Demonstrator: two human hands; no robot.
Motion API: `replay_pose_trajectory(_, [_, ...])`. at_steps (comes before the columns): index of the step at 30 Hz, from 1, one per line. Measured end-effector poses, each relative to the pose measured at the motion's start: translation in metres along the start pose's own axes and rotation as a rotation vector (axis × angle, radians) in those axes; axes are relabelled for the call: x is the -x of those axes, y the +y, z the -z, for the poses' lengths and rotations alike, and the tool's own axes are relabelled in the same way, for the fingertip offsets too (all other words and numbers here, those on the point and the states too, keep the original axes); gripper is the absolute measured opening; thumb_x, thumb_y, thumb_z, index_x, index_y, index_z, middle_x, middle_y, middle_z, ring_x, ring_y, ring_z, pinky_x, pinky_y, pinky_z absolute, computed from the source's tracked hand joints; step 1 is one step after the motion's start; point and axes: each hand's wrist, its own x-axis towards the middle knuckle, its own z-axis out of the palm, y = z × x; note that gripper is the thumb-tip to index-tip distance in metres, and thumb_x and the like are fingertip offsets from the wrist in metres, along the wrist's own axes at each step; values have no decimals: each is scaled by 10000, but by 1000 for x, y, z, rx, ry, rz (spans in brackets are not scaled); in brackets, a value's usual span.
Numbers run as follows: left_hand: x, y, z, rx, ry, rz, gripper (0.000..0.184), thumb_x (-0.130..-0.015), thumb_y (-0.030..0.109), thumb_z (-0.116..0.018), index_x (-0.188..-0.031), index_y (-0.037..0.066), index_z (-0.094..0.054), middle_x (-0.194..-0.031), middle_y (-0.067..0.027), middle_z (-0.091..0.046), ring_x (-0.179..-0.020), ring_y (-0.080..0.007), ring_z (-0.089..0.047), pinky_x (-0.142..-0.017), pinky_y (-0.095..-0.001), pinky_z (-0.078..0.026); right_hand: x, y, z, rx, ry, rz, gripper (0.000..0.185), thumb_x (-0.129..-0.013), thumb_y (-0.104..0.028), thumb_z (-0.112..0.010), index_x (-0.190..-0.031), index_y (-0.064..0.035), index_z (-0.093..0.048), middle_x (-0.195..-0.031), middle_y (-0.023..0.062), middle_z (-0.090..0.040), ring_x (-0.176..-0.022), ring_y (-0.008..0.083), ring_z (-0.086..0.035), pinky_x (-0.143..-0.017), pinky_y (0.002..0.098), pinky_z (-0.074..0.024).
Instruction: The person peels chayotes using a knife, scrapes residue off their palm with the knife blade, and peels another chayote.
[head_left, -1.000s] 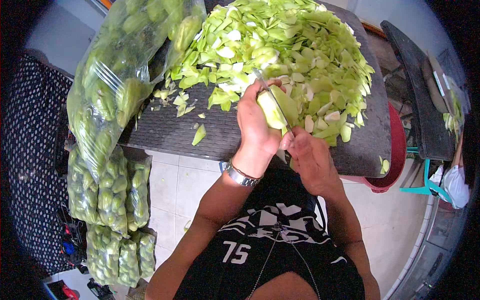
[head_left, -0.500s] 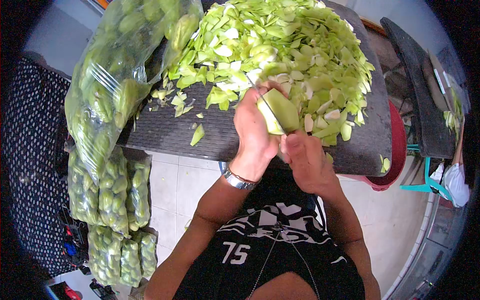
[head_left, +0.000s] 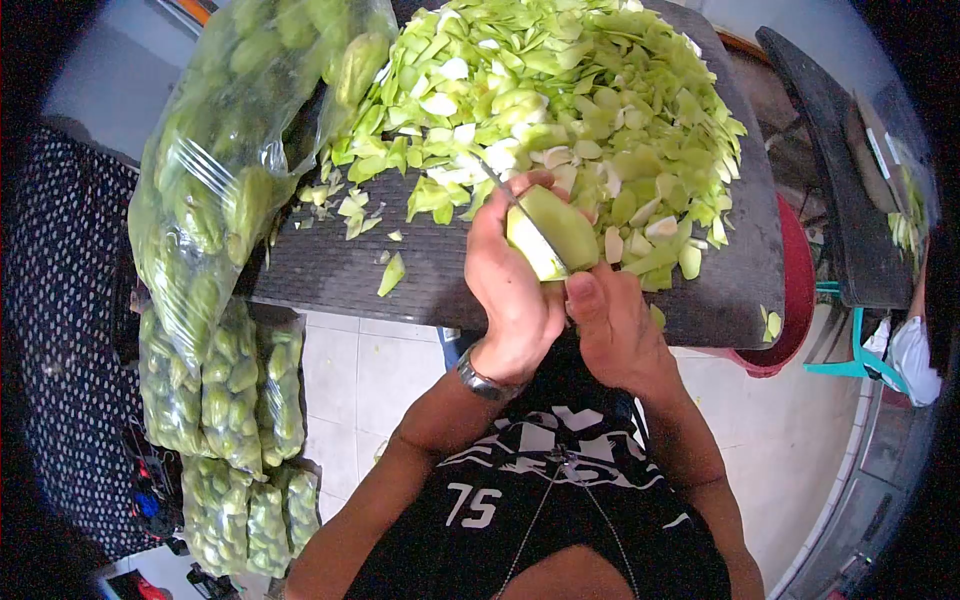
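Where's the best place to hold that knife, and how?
Probably grip the knife at its near end, by the right hand, coming from the right: it slants away from there across the pale green piece. Its handle is hidden.

The dark table (head_left: pixel 345 262) is bearing heaped green slices (head_left: pixel 570 90) beyond the left grip (head_left: pixel 510 285); leftward, a bulging bag (head_left: pixel 210 190) is sprawling.

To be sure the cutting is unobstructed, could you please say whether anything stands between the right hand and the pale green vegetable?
Nothing visible does: the right hand is beside the peeled, pale green vegetable, the thin metal knife lies against it, and the left hand holds it from the left.
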Motion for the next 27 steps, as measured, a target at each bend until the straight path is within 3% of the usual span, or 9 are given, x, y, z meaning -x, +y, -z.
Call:
replay_pose_trajectory(11, [7,-5,-1,-123,48,-119,362,-1053,269,-413,-1200,-29,-556,-981,-119,-654,-812,-261,-686,-752,-357,-589,-2,-3,-2,39,33,-1,518,-1053,-401,-453,-1325,37,-507,-1008,333,-671,-976,553,-628,-862,569,-500])
replay_pose_trajectory(14, [3,-12,8,-18,-112,-194,558,-1031,473,-393,-1235,-28,-531,-1001,-138,-649,-883,-298,-676,-834,-420,-573,-4,-1,0,3,-19,-37,565,-1033,-456,-484,-1281,50,-515,-965,328,-676,-950,551,-636,-846,573,-505])
replay_pose_trajectory(17, [-4,-6,17,227,-326,-87,815,-963,721,-363,-1264,-23,-502,-1028,-147,-639,-944,-343,-658,-937,-493,-534,-5,8,3,20,4,58,660,-998,-538,-527,-1279,58,-491,-900,309,-684,-909,537,-654,-810,565,-520])
replay_pose_trajectory(18, [-4,3,24,226,-459,-23,1049,-863,883,-317,-1359,-31,-454,-1178,-169,-623,-1078,-373,-628,-1059,-522,-455,-5,10,4,26,25,115,698,-984,-566,-542,-1286,60,-478,-875,300,-687,-892,531,-661,-795,560,-527])
replay_pose_trajectory(21, [13,0,24,-11,-469,-197,1061,-841,838,-521,-1473,-1,-378,-1375,-164,-528,-1267,-346,-553,-1097,-496,-433,-2,-1,19,256,-42,-95,788,-936,-609,-608,-1342,40,-423,-896,298,-690,-908,491,-683,-766,541,-548])
replay_pose_trajectory(22, [10,1,32,-11,-594,-181,950,-866,561,-737,-1516,3,-327,-1422,-163,-490,-1369,-319,-470,-1155,-481,-382,-2,-3,18,281,-1,-58,811,-924,-606,-627,-1374,29,-398,-933,297,-690,-925,480,-686,-768,536,-553])
replay_pose_trajectory(25, [14,1,24,-124,-416,-136,795,-858,222,-765,-1501,3,-352,-1405,-158,-500,-1332,-300,-500,-1145,-452,-391,-1,-8,8,332,106,81,887,-895,-590,-674,-1461,-3,-326,-1056,291,-683,-975,457,-689,-780,527,-564])
replay_pose_trajectory(26, [12,-2,22,-117,-374,-149,691,-839,55,-677,-1469,0,-398,-1367,-144,-528,-1268,-264,-536,-1118,-408,-406,-4,-4,6,335,144,154,906,-890,-581,-684,-1486,-14,-304,-1106,285,-676,-990,454,-687,-788,528,-565])
replay_pose_trajectory(27, [11,-3,20,-117,-357,-157,670,-840,57,-677,-1453,-6,-415,-1350,-140,-538,-1246,-254,-542,-1102,-395,-413,-8,-1,4,339,184,225,927,-885,-571,-694,-1511,-25,-282,-1156,280,-670,-1004,452,-685,-795,530,-566])
